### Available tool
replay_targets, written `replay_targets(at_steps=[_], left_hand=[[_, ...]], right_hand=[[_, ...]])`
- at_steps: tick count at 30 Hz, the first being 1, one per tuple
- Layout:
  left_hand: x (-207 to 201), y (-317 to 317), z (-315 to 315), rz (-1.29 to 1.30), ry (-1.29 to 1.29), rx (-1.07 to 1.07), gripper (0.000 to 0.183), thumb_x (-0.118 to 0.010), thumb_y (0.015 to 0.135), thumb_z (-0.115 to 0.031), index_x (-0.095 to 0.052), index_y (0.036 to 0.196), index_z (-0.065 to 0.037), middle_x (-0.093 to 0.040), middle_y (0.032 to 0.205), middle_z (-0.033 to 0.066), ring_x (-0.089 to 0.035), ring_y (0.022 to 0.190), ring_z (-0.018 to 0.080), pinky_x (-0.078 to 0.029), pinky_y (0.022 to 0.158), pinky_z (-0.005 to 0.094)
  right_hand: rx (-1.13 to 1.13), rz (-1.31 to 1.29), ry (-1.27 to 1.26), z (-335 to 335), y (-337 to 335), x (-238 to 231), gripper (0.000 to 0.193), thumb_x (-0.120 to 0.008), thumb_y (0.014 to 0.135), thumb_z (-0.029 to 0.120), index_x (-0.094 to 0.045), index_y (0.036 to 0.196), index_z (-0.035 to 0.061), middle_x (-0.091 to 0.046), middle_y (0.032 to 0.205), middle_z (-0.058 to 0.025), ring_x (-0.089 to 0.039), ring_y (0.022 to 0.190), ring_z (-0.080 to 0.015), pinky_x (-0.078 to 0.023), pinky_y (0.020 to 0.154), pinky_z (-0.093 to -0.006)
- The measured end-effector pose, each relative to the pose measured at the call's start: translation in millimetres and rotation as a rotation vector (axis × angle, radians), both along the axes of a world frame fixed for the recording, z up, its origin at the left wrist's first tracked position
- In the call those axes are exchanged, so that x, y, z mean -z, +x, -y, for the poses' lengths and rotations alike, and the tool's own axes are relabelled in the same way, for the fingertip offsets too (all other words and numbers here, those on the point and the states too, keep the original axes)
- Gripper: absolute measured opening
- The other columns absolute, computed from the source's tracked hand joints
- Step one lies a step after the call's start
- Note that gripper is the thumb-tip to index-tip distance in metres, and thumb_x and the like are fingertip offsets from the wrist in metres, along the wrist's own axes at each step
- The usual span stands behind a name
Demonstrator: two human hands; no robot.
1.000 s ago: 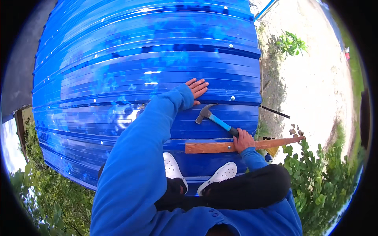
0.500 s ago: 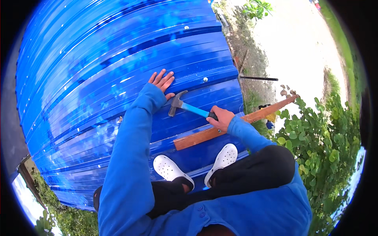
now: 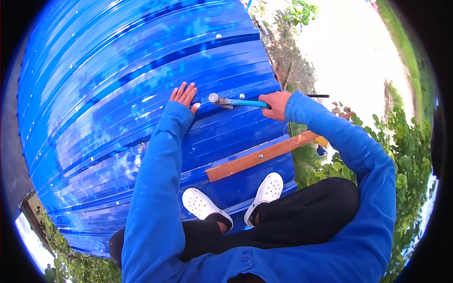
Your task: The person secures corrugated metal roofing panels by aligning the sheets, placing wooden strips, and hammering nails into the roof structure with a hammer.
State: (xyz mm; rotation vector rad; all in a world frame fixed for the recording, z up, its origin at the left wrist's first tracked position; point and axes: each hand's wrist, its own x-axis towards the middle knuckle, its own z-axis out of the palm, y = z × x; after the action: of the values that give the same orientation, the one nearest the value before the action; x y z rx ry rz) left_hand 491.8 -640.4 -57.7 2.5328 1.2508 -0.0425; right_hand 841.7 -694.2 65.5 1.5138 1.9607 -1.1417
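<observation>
Head view: hammer (image 3: 250, 103) in right hand (image 3: 277, 104), near the blue roof's (image 3: 146, 70) right edge.

Risk, my judgement: left thumb sits near the hammer head, so a stray swing could catch it; a loose grip might drop the tool over that edge. Hammer has a worn grey metal head, round textured face turned upward, bright blue shaft, dark grip end; can't tell if it touches the roof. Right fingers curled round the grip; left hand (image 3: 185, 96) palm down on the metal, fingers slightly fanned. Screw (image 3: 242, 96) beside the shaft; wooden strip (image 3: 236, 166) overhangs right edge; white clogs (image 3: 203, 203) below it.
</observation>
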Motion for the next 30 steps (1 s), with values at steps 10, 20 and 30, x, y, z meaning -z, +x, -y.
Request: replay_targets(at_steps=[10,20,30], left_hand=[[-133,109,19,0.179,-0.609,-0.299,0.054,-0.065,0.090,-0.045,-0.059,0.132,-0.011,-0.065,0.122,0.0194,-0.065,0.105,0.0310,-0.053,0.086,0.0464],[-77,166,6,-0.536,-0.348,0.109,0.031,-0.056,0.091,-0.036,-0.072,0.102,-0.011,-0.070,0.101,0.0126,-0.066,0.103,0.0328,-0.054,0.084,0.0428],[-69,137,9,-0.363,-0.076,0.061,0.026,-0.064,0.087,-0.034,-0.075,0.090,-0.012,-0.068,0.097,0.0109,-0.062,0.097,0.0320,-0.052,0.083,0.0416]], right_hand=[[-0.328,0.150,0.189,-35,12,3,0.038,-0.057,0.096,0.042,-0.057,0.128,0.0227,-0.070,0.107,-0.0118,-0.068,0.096,-0.0353,-0.055,0.082,-0.0470],[-0.075,0.276,0.214,-22,68,-18,0.048,-0.070,0.083,0.053,-0.059,0.116,0.0199,-0.070,0.076,-0.0050,-0.071,0.079,-0.0309,-0.056,0.069,-0.0452],[-0.200,0.286,0.470,-22,69,3,0.032,-0.069,0.087,0.038,-0.061,0.112,0.0200,-0.069,0.083,-0.0080,-0.069,0.078,-0.0326,-0.057,0.067,-0.0464]])
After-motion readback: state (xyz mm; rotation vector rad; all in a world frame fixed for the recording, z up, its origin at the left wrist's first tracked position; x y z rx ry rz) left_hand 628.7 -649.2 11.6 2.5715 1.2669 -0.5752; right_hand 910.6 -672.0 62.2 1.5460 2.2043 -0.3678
